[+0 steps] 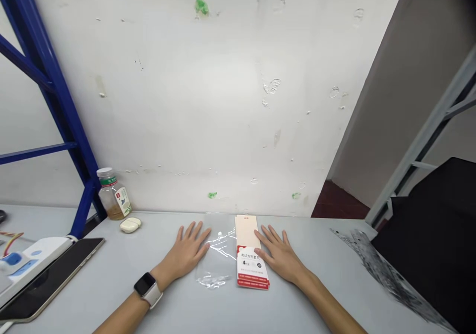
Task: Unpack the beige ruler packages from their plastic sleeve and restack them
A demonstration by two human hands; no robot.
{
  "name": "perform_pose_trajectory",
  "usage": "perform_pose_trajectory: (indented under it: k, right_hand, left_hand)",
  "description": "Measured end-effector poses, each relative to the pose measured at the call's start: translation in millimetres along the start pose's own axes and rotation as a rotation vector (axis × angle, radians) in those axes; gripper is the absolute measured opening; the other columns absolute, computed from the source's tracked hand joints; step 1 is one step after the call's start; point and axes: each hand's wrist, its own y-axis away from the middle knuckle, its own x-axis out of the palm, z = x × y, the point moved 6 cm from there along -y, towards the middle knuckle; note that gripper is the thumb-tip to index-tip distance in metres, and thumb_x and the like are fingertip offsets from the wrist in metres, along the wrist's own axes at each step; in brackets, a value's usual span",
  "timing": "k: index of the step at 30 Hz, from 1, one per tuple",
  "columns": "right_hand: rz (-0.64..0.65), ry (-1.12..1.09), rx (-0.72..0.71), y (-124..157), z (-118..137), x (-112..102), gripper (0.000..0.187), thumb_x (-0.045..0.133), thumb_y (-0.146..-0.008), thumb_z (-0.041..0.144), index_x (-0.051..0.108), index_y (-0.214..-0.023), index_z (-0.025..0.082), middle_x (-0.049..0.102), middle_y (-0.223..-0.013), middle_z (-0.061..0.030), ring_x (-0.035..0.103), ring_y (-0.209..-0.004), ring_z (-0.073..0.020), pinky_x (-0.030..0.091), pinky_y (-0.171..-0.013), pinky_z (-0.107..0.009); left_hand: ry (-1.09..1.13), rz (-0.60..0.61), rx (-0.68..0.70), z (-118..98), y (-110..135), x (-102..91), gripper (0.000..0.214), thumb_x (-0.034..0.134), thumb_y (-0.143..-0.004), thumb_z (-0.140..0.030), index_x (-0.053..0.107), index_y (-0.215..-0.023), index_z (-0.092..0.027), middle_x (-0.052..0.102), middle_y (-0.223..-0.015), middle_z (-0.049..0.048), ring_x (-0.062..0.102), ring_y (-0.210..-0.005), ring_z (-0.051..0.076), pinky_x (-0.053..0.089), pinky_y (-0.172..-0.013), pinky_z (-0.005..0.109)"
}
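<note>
My left hand (pixel 188 251) lies flat on the grey table (pixel 111 284), fingers spread, with a smartwatch (pixel 148 288) on its wrist. Its fingertips touch the edge of a clear plastic sleeve (pixel 217 257). My right hand (pixel 278 254) also rests flat and open, fingers spread, with its thumb side against a small stack of long beige cards with red-and-white printed ends (pixel 251 252). The cards lie between both hands, right beside the plastic sleeve. Neither hand holds anything.
A small bottle of amber liquid (pixel 113 195) and a white earbud case (pixel 130 224) stand at the back left by a blue rack post (pixel 55 91). A tablet (pixel 48 279) and a white power strip (pixel 29 259) lie left. A dark worn patch (pixel 386 274) marks the table's right edge.
</note>
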Motion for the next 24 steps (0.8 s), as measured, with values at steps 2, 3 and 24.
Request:
perform_pose_trajectory:
  k: [2,3,24]
  right_hand:
    - [0.000,0.003,-0.003,0.2,0.4,0.0,0.071,0.015,-0.092,0.071,0.019,-0.153,0.034,0.009,-0.162,0.0036,-0.001,-0.150,-0.0258,-0.002,-0.119,-0.056]
    - [0.000,0.004,-0.003,0.3,0.4,0.0,0.071,0.014,-0.092,0.070,0.019,-0.153,0.034,0.009,-0.162,0.0037,-0.001,-0.150,-0.0259,-0.003,-0.119,-0.056]
    - [-0.004,0.010,-0.003,-0.5,-0.6,0.0,0.071,0.014,-0.092,0.070,0.019,-0.153,0.034,0.009,-0.162,0.0035,0.000,-0.150,-0.0257,-0.002,-0.119,-0.055]
  left_hand:
    - [0.003,-0.008,0.001,0.1,-0.1,-0.2,0.055,0.025,-0.099,-0.057,0.036,-0.148,-0.034,0.033,-0.156,0.0079,0.026,-0.144,0.034,0.019,-0.112,0.060]
    - [0.005,-0.007,-0.001,0.1,-0.2,-0.3,0.055,0.025,-0.099,-0.057,0.036,-0.148,-0.035,0.032,-0.156,0.0075,0.026,-0.144,0.034,0.018,-0.113,0.060]
    - [0.011,-0.007,-0.001,0.1,-0.4,-0.1,0.055,0.023,-0.099,-0.057,0.034,-0.148,-0.034,0.032,-0.157,0.0079,0.025,-0.144,0.034,0.019,-0.112,0.060]
